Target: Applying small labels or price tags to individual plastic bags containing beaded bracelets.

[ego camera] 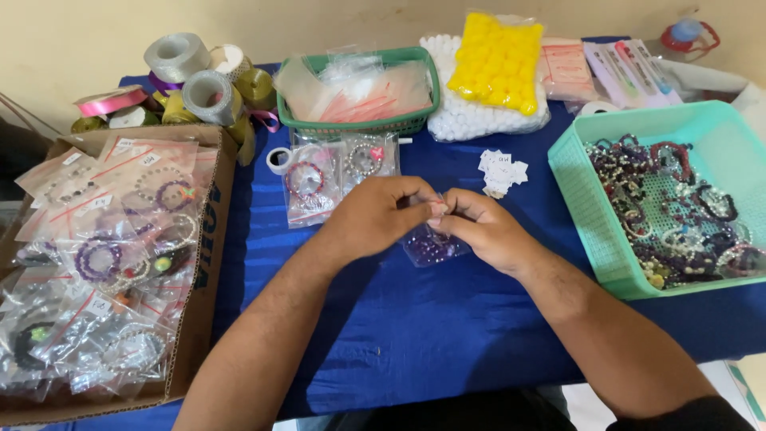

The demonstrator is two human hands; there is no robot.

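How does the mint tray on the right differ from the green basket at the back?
The mint tray is pale turquoise, while the green basket is a darker green. The tray holds a loose heap of bead bracelets; the basket holds clear plastic bags. The tray sits at the table's right edge and looks larger; the basket stands further back, behind both hands. Both are perforated plastic containers on the blue cloth.

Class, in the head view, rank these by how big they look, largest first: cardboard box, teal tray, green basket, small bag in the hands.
1. cardboard box, though it lies nearer the camera
2. teal tray
3. green basket
4. small bag
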